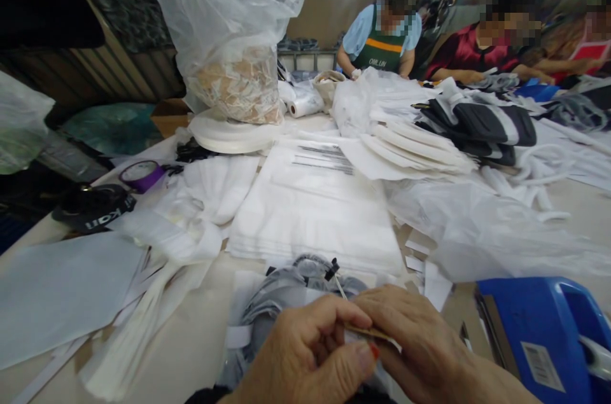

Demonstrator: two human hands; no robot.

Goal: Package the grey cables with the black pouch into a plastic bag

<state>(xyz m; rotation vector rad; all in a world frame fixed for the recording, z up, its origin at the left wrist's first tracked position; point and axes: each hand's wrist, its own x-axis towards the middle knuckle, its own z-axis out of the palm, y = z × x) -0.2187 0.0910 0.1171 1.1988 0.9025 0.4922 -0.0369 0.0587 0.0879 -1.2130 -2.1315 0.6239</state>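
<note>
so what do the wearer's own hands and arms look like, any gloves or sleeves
Both are bare, with no gloves, and no watch or ring shows. The left hand has an orange-red patch at the thumb tip, possibly nail polish, and a dark sleeve edge shows by its wrist. The right hand and its wrist show no sleeve before the picture's edge.

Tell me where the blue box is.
In the head view, the blue box sits at the lower right, to the right of the right hand.
</note>
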